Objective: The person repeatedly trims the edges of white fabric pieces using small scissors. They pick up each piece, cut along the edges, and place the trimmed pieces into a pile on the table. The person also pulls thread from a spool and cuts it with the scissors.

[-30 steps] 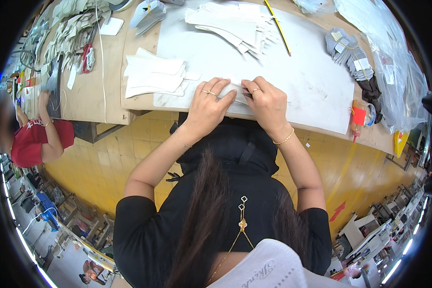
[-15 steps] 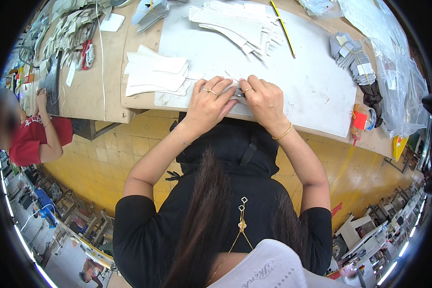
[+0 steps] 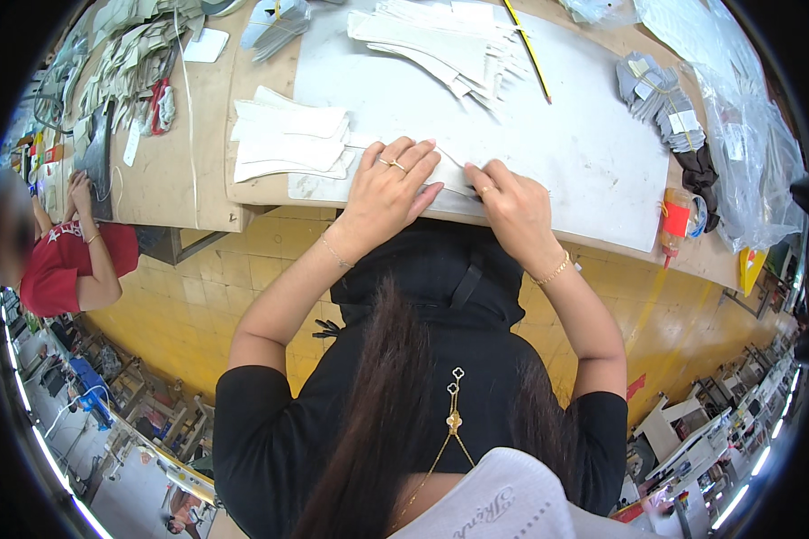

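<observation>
My left hand (image 3: 391,184) lies with its fingers stretched out, pressing a pale, thin cut piece (image 3: 454,175) onto the white sheet (image 3: 593,171) at the table's front edge. To its right, my right hand (image 3: 515,202) has its fingers curled and pinched at the far right end of that piece. What sits between those fingertips is hidden. Left of my left hand is a loose stack of white curved pieces (image 3: 289,139). A larger pile of similar white pieces (image 3: 436,40) lies farther back.
A yellow-and-black pencil (image 3: 530,52) lies at the back. On the right are banded grey bundles (image 3: 661,103), a bottle with a red label (image 3: 677,220) and clear plastic bags (image 3: 746,153). Red-handled scissors (image 3: 160,103) rest at left. A co-worker in a red shirt (image 3: 81,260) works there.
My right hand has moved right, away from my left hand, and a small dark item at its fingertips no longer shows. My left hand has flattened slightly in nearly the same place.
</observation>
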`<act>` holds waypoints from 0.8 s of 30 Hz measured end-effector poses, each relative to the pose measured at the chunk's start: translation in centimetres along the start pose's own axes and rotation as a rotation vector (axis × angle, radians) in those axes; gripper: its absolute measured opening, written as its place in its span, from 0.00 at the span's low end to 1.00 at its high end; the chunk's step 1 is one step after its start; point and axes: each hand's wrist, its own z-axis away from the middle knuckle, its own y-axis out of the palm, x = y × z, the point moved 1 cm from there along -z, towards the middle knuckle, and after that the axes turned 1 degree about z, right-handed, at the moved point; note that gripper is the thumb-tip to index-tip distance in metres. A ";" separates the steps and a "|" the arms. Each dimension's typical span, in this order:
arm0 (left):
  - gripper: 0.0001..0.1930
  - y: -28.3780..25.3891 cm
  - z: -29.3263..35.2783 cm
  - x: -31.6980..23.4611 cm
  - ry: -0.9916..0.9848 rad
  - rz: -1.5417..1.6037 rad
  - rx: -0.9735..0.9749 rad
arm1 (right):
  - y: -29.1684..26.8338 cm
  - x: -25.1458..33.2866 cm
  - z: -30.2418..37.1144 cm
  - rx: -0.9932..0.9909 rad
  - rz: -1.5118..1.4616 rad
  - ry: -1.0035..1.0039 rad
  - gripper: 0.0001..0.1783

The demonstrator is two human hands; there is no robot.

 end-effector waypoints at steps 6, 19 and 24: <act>0.24 0.4 -0.2 -0.5 -0.017 -0.042 0.039 | -1.7 -1.1 3.6 0.034 0.016 0.017 0.19; 0.27 0.1 -0.4 -0.6 0.059 -0.158 0.170 | -1.6 -2.6 4.2 0.012 0.062 -0.065 0.20; 0.30 -0.1 -0.7 -1.3 0.082 -0.215 0.217 | -1.6 -3.0 4.1 0.027 0.077 -0.081 0.20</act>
